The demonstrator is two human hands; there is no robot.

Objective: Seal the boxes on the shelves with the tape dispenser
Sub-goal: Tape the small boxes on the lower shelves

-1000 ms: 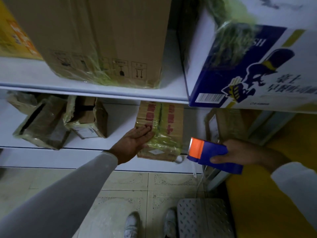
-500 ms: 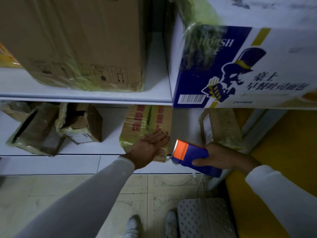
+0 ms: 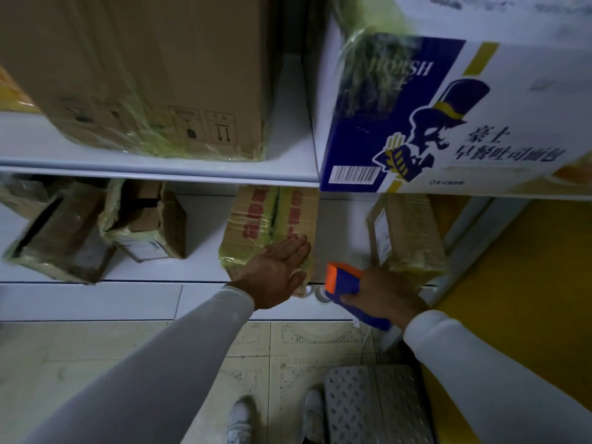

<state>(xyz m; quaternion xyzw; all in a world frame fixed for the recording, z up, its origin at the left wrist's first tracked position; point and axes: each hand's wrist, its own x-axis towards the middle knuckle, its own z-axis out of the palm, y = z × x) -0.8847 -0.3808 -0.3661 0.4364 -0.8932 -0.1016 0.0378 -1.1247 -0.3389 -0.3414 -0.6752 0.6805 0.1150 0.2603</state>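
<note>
**Flat palm on a taped carton, dispenser alongside**

The left hand [image 3: 278, 271], fingers straight and together, presses flat on the brown, red-printed cardboard box [image 3: 272, 225] wrapped in glossy yellowish tape, on the white lower shelf [image 3: 205, 216]. Just right, the right hand [image 3: 382, 291] grips the blue-and-orange plastic tape dispenser [image 3: 344, 285]. Two crumpled cardboard boxes lie left.

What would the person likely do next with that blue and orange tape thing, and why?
Probably bring the blue tape dispenser with the orange end leftward onto the brown cardboard box with red lettering. The left hand lies flat on that box, steadying it, while the right hand grips the dispenser just beside it, orange end facing the box.
</note>
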